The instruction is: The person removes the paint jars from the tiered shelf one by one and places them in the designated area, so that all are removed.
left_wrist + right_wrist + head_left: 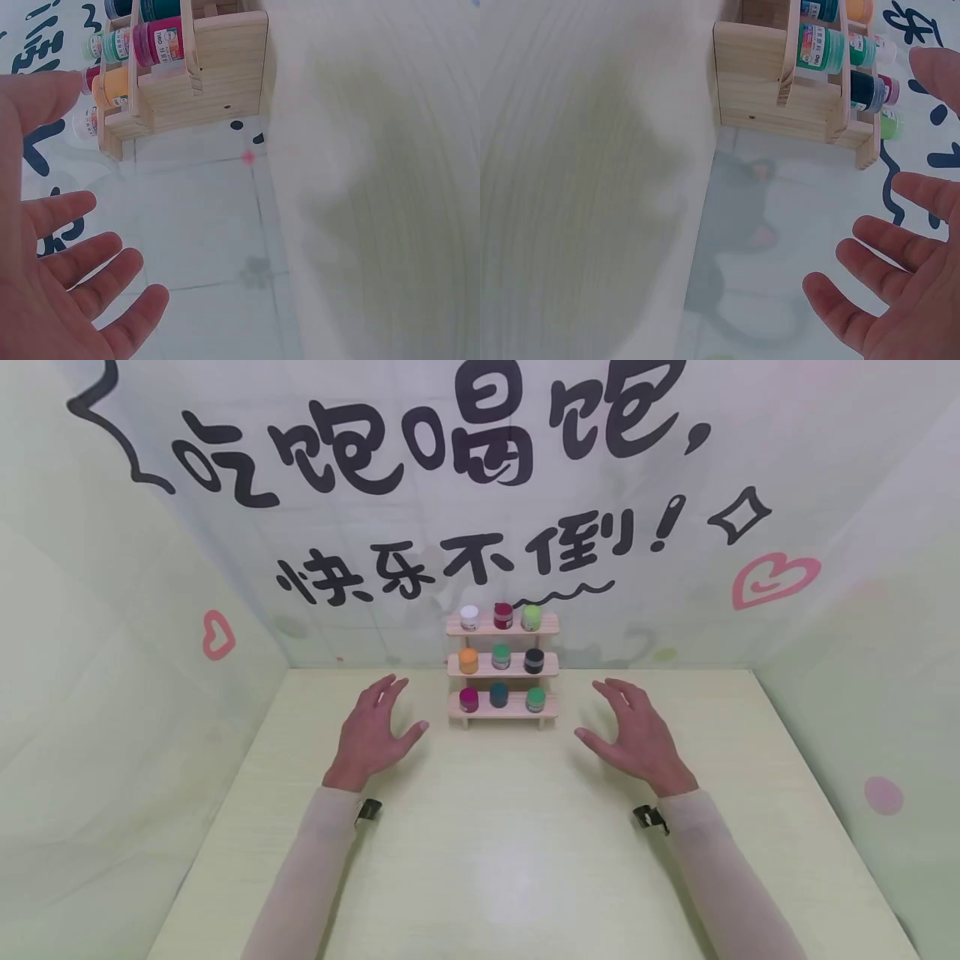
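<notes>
A three-tier wooden rack (pixel 504 703) stands at the back of the table, holding several small paint jars in rows. White (pixel 469 618), dark red (pixel 503 616) and light green (pixel 531 618) jars sit on top. The middle tier bears orange (pixel 468 661), green (pixel 501 657) and black (pixel 534 661) ones; magenta (pixel 468 699), dark teal (pixel 498 695) and green (pixel 536 699) jars fill the bottom. My left hand (pixel 372 731) hovers left of the rack, fingers spread, holding nothing. On the other side, my right hand (pixel 634 735) is held likewise, thumb toward the rack and palm bare.
A pale wood-grain table (pixel 480 843) spreads out in front of the rack. Behind it hangs a white backdrop (pixel 420 518) with large dark writing, and similar cloth walls rise at both sides. Each sleeved wrist carries a small black device (pixel 369 810).
</notes>
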Demonstrator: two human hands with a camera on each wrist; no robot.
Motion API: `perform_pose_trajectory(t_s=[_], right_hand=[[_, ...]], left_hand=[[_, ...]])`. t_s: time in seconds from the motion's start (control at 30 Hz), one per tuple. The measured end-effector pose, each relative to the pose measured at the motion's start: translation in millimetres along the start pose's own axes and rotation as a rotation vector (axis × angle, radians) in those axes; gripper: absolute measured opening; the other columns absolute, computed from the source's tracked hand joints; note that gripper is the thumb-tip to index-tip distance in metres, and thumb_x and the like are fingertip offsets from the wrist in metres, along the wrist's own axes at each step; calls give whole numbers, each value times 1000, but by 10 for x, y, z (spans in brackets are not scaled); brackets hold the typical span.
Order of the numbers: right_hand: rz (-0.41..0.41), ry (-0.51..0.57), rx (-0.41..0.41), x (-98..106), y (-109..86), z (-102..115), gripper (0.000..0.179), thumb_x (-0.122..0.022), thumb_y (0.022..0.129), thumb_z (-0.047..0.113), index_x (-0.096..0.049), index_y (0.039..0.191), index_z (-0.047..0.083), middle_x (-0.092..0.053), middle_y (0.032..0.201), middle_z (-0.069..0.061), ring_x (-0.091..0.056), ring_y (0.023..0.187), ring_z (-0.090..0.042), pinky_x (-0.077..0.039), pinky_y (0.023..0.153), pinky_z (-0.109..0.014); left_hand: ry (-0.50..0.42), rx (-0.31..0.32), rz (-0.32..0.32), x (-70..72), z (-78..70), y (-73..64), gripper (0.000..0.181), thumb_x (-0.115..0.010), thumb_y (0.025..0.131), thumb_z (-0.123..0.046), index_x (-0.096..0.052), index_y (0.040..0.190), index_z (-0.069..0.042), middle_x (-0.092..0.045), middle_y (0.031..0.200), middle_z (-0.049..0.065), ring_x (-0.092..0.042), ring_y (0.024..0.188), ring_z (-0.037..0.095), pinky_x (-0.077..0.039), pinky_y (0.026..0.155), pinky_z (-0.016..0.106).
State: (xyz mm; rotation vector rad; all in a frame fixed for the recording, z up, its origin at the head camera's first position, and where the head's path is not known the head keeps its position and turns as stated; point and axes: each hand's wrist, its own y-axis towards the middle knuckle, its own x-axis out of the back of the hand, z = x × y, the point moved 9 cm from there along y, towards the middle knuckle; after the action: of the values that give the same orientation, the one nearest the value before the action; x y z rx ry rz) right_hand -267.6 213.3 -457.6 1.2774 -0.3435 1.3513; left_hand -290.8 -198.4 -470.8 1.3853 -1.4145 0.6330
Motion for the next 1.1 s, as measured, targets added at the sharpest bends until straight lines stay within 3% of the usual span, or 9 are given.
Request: perform_pose_trajectory(t_s=[0.13,0.37,0.6,0.9,1.1], right_hand=[[-13,34,4,-19,17,12,78,-83,85,42,-56,148,7,-55,148,-21,-54,133,-42,-59,91,-64],[-24,102,3,-48,116,54,67,-80,90,36,-58,145,5,-58,145,-20,-54,134,-39,-54,104,-62],[-33,158,-30,-50,248,79,59,-76,95,31,-58,144,3,-61,142,-19,-56,133,-40,-49,110,-62],[-57,215,-55,-58,409,79,51,-73,98,25,-60,142,2,-64,136,-19,-61,122,-37,-60,89,-54],[-56,250,-86,-77,523,67,49,-70,101,24,-59,143,1,-64,137,-20,-61,123,-37,-61,91,-56]], left_hand=[[-69,-4,-12,-26,-29,31,78,-70,94,-54,-45,158,-18,-41,165,12,-43,148,39,-56,100,66],[-158,-33,-3,-205,-55,85,68,-73,96,-47,-51,153,-17,-47,159,12,-47,146,36,-50,113,62],[-227,-29,21,-314,-109,125,65,-74,96,-43,-53,151,-16,-50,156,11,-51,142,35,-50,114,59],[-298,-17,50,-403,-154,159,59,-75,97,-35,-56,148,-14,-54,151,11,-61,129,35,-60,100,51],[-317,-17,47,-466,-177,185,55,-76,97,-30,-58,146,-12,-57,145,12,-63,125,33,-61,99,48]])
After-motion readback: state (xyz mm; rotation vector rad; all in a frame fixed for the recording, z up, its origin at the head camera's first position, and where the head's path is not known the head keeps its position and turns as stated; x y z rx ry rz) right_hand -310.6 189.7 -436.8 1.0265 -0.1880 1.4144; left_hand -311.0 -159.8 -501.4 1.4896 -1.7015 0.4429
